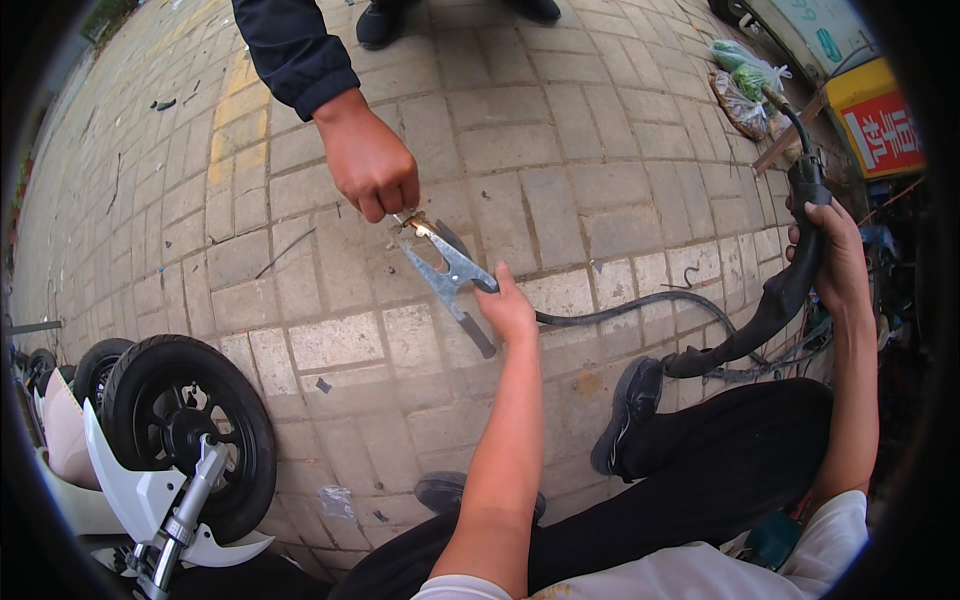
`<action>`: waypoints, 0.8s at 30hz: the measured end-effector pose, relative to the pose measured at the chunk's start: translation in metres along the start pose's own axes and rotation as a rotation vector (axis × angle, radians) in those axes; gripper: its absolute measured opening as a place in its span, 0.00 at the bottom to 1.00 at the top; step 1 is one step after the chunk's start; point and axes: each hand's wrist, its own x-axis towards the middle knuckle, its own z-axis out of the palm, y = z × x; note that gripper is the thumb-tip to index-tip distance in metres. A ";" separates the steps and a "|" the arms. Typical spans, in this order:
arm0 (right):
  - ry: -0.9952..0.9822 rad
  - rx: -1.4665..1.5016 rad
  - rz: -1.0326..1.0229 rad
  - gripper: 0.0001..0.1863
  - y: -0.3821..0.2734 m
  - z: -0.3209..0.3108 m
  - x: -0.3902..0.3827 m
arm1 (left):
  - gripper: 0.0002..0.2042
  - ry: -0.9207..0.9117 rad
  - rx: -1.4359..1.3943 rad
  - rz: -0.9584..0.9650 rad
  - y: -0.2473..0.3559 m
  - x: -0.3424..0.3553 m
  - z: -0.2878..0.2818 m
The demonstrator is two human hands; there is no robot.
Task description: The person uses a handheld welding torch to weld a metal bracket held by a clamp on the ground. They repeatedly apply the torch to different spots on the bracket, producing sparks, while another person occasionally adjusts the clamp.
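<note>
My left hand (510, 308) is closed around one handle of a metal earth clamp (462, 268), whose jaws point up and left. A black cable (640, 304) runs right from beside that hand. At the jaw tips, another person's hand (372, 160) in a dark sleeve pinches a small metal piece (403, 217), mostly hidden by the fingers; whether the clamp grips it I cannot tell. Off to the right, my right hand (838, 250) wraps round the black handle of a welding torch (808, 188). Its bent neck points up, and its thick sheathed cable (755, 318) sags below.
A white scooter's front wheel (190, 430) stands at lower left. Plastic bags of green vegetables (748, 75) lie at upper right, near a yellow and red box (880, 120). The other person's shoes (378, 25) are at the top. Brick paving (340, 345) carries small scraps.
</note>
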 end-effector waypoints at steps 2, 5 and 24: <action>0.000 0.005 0.004 0.17 0.000 -0.001 0.000 | 0.20 0.017 0.021 0.044 0.004 -0.003 -0.001; 0.004 0.012 0.008 0.16 0.001 -0.002 0.001 | 0.20 0.012 0.018 0.033 0.007 -0.004 -0.002; 0.013 0.025 0.006 0.17 0.000 -0.003 -0.001 | 0.21 0.021 0.027 0.062 0.015 -0.009 0.000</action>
